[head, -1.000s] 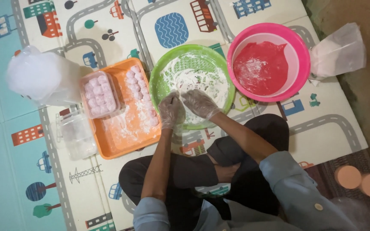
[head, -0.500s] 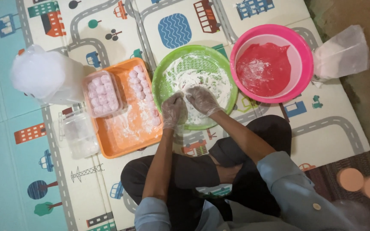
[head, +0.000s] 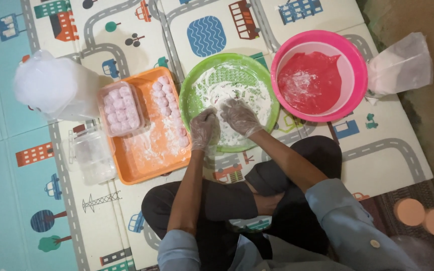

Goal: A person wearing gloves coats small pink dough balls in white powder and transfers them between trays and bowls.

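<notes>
A green basin (head: 193,95) dusted with white flour stands on the play mat in front of me. Both my hands wear clear plastic gloves and work over its near half. My left hand (head: 204,128) is curled at the basin's front rim, fingers closed on something small that I cannot make out. My right hand (head: 238,115) lies beside it, fingers bent down into the flour. Left of the basin an orange tray (head: 146,155) carries a row of pink dough balls (head: 169,108) and a clear box of pink balls (head: 119,108).
A pink basin (head: 355,65) holding a floury red mass sits at the right, a clear plastic bag (head: 400,65) beyond it. A white bag (head: 51,90) and an empty clear box (head: 91,153) lie at the left. My crossed legs are below. Two round orange lids (head: 423,216) lie on the floor.
The view has shifted slightly; my hands stay together over the near part of the green basin, with only small finger movement.
</notes>
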